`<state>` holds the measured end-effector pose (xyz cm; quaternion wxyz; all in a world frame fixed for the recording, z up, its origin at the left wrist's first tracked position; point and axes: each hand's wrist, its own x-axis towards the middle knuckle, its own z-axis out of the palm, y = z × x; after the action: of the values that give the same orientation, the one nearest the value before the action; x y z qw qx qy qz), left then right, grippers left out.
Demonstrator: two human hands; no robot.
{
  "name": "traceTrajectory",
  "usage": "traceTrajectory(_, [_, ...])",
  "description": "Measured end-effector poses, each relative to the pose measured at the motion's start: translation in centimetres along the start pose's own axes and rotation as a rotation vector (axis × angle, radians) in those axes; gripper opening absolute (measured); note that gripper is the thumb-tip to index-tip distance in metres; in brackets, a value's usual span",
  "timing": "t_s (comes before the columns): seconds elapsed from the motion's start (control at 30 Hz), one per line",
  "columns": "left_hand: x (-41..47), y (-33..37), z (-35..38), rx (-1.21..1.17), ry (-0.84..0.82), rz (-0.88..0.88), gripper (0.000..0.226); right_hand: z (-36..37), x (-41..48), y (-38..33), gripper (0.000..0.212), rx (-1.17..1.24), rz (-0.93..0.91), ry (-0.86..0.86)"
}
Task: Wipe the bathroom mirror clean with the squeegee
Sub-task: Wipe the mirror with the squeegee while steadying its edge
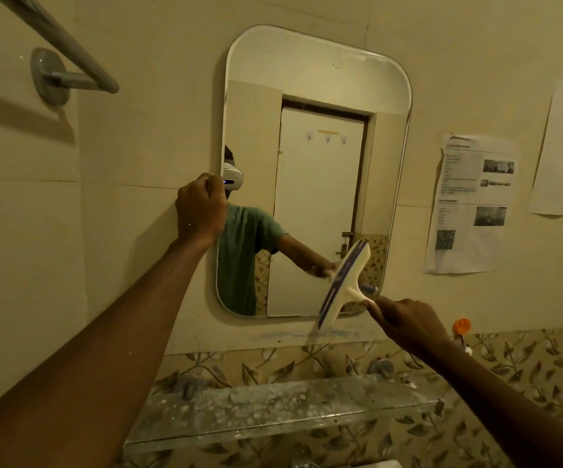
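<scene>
The mirror (320,96) hangs on the tiled wall, a rounded rectangle. The left hand (200,207) is curled closed over the mirror's left edge, about halfway up. The right hand (405,324) is clamped on the handle of the squeegee (344,285), whose blade lies tilted against the mirror's lower right corner. Below the mirror sits a spotted glass shelf (273,410); to the mirror's right, printed papers (469,204) are stuck to the wall.

My left hand (200,207) blocks the mirror (320,79) left edge; the glass above my squeegee (344,285) lies open.
</scene>
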<state>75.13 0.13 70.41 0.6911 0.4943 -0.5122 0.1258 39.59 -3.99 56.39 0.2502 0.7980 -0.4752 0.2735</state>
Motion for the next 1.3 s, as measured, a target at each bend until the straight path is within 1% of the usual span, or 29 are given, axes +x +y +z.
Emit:
traceTrajectory(0.07, [-0.1,0.3,0.0,0.019,-0.003,-0.019,0.032,0.3,0.8,-1.0,0.084,0.017,-0.030,-0.014])
traceTrajectory(0.2, [0.1,0.3,0.1,0.070,-0.017,-0.050,0.030,-0.6,4.2,-6.7,0.078,0.097,-0.142,0.089])
traceTrajectory(0.27, [0.3,0.0,0.0,0.140,-0.047,-0.029,0.025,-2.0,7.4,-9.9,0.062,0.111,-0.188,0.137])
traceTrajectory(0.33, [0.4,0.3,-0.2,0.158,-0.068,-0.043,0.026,-3.7,10.5,-12.1,0.050,0.065,-0.234,0.182])
traceTrajectory(0.4, [0.4,1.0,-0.5,0.123,-0.087,-0.077,0.031,-5.2,11.9,-11.5,0.046,-0.031,-0.274,0.168])
traceTrajectory(0.43, [0.3,1.2,-0.6,0.095,-0.091,-0.095,0.033,-5.8,11.8,-10.1,0.044,-0.053,-0.277,0.142])
traceTrajectory(0.47, [0.3,1.4,-0.7,0.062,-0.098,-0.115,0.035,-6.4,11.2,-8.1,0.041,-0.036,-0.227,0.115])
traceTrajectory(0.53, [0.3,1.5,-0.9,0.019,-0.115,-0.129,0.036,-6.9,9.9,-2.7,0.035,0.000,0.020,0.070])
traceTrajectory(0.57, [0.3,1.6,-0.9,0.026,-0.124,-0.128,0.036,-7.4,9.2,-0.3,0.040,0.006,0.150,0.035])
traceTrajectory(0.6, [0.3,1.6,-1.0,0.038,-0.134,-0.125,0.036,-7.6,8.8,1.3,0.046,-0.005,0.229,0.035])
traceTrajectory(0.63, [0.4,1.7,-1.1,0.044,-0.144,-0.124,0.037,-8.0,8.9,1.7,0.050,-0.020,0.255,0.060])
traceTrajectory(0.7, [0.5,2.1,-1.4,0.060,-0.165,-0.132,0.039,-9.4,10.2,0.0,0.045,0.051,0.195,0.092])
traceTrajectory(0.77, [0.6,2.0,-1.5,0.088,-0.190,-0.134,0.038,-11.4,12.7,-3.8,0.026,0.146,0.046,0.120])
traceTrajectory(0.8, [0.5,1.9,-1.4,0.088,-0.193,-0.137,0.037,-12.3,14.3,-6.0,0.022,0.138,-0.035,0.146])
traceTrajectory(0.87, [0.4,2.0,-1.4,0.052,-0.170,-0.158,0.040,-13.5,18.0,-9.3,0.034,0.076,-0.110,0.179])
traceTrajectory(0.93, [0.4,2.2,-1.3,0.034,-0.146,-0.176,0.042,-14.5,20.0,-10.4,0.037,0.056,-0.107,0.193])
traceTrajectory(1.0, [0.3,2.2,-1.4,0.031,-0.132,-0.179,0.042,-15.0,19.7,-8.6,0.034,0.087,-0.096,0.180])
traceTrajectory(1.03, [0.4,2.1,-1.5,0.016,-0.120,-0.169,0.043,-15.0,19.2,-6.7,0.033,0.116,-0.062,0.183])
traceTrajectory(1.1, [0.4,1.7,-1.4,-0.007,-0.116,-0.172,0.046,-14.8,17.9,-2.0,0.041,0.149,0.073,0.190])
traceTrajectory(1.17, [0.5,1.4,-1.4,-0.010,-0.132,-0.175,0.047,-14.6,17.1,1.3,0.044,0.105,0.176,0.178])
traceTrajectory(1.23, [0.6,1.7,-1.5,-0.018,-0.139,-0.184,0.044,-14.7,17.9,1.1,0.044,0.114,0.184,0.182])
traceTrajectory(1.3, [0.6,2.0,-1.5,-0.022,-0.147,-0.181,0.044,-15.6,19.5,-1.8,0.043,0.170,0.110,0.210])
